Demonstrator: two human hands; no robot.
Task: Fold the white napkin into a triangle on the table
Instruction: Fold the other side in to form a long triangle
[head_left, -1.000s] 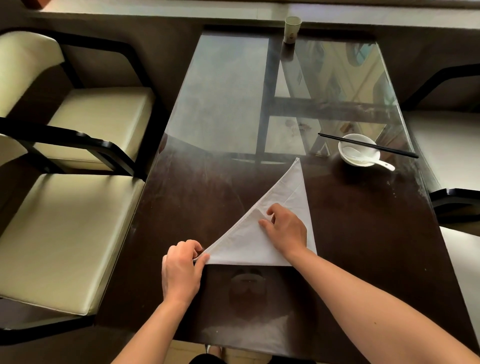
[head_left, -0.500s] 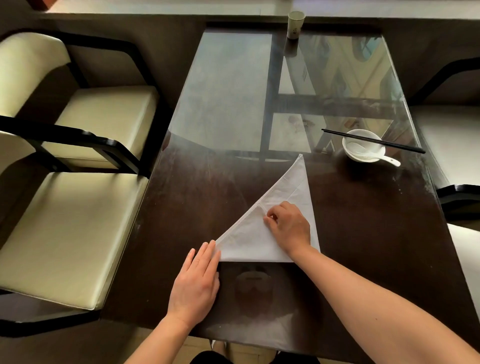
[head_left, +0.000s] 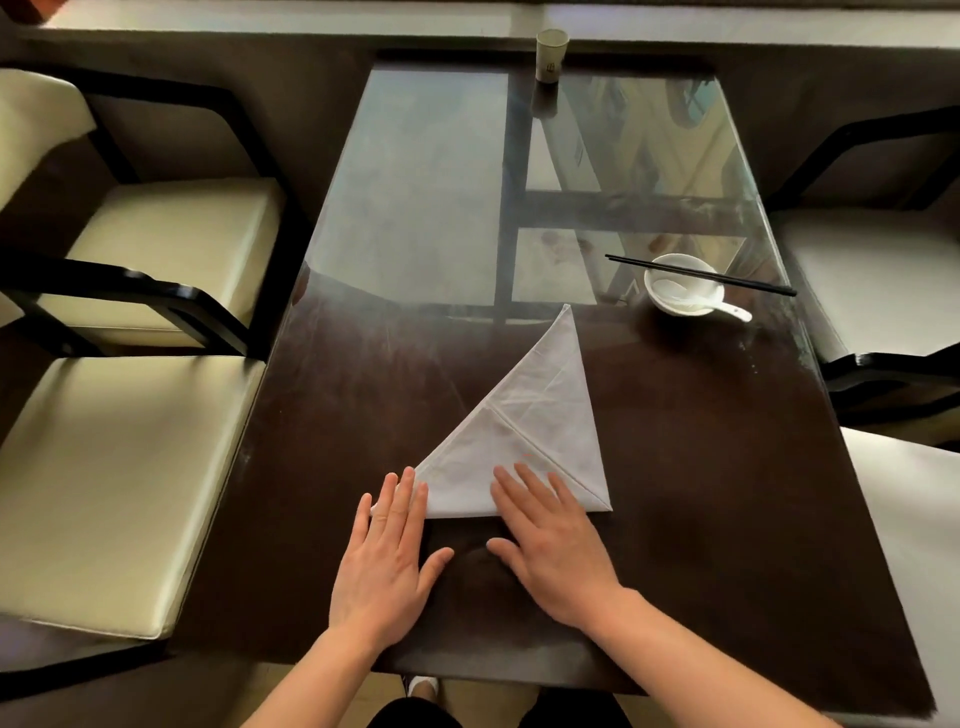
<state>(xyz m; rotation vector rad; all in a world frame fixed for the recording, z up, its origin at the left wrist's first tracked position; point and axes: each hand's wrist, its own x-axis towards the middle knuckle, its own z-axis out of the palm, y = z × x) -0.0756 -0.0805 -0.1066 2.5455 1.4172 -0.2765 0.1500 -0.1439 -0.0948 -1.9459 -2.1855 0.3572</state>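
Observation:
The white napkin (head_left: 540, 415) lies flat on the dark glass-topped table (head_left: 701, 467) as a triangle, its tip pointing away from me and a crease running across it. My left hand (head_left: 387, 556) rests flat with fingers spread, its fingertips over the napkin's near left corner. Flat and open too, my right hand (head_left: 550, 540) has its fingertips on the napkin's near edge and its palm on the table. Neither hand grips the cloth.
A white bowl (head_left: 680, 286) with a white spoon and black chopsticks (head_left: 701, 275) across it stands at the right. A paper cup (head_left: 550, 54) is at the far edge. Cream chairs (head_left: 104, 478) with black frames flank the table on both sides.
My left hand let go of the napkin's left corner and flattened out. My right hand slid back from the napkin's middle to its near edge and opened flat.

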